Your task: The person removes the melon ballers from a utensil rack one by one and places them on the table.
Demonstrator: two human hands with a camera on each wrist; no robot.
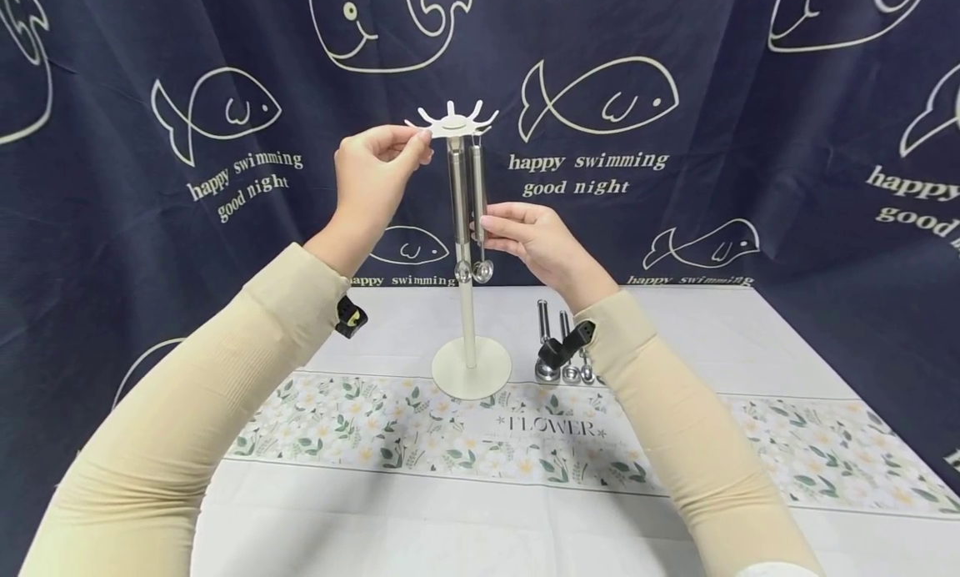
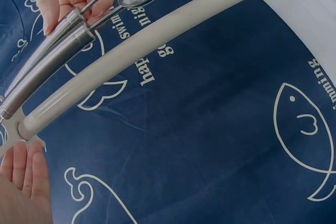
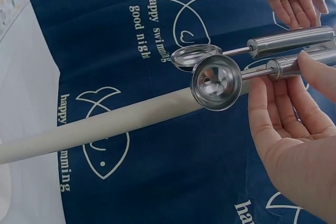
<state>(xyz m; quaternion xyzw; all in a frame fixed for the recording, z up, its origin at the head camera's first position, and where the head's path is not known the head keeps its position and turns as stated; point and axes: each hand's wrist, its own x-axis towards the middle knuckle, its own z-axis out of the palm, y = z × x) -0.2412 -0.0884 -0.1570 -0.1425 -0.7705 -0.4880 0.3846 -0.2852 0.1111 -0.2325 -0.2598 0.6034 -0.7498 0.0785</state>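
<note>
A cream-white stand with a ring of hooks (image 1: 454,125) rises from a round base. My left hand (image 1: 378,164) pinches the left edge of the hook ring between thumb and fingers. Two steel-handled scoops hang at the hooks. The round-bowled melon baller (image 3: 216,83) has a small hole in its bowl, and my right hand (image 1: 536,239) pinches its handle near the lower end. Beside it, on the left, hangs the oval-bowled melon baller (image 3: 194,56), which neither hand touches. Whether the held one's top loop sits fully on a hook is too small to tell.
Several more steel scoops (image 1: 547,373) lie on the white table (image 1: 360,510), partly behind my right wrist. A floral runner (image 1: 337,418) crosses the table in front of the stand's base (image 1: 450,381). A navy curtain with fish drawings (image 1: 420,177) hangs behind.
</note>
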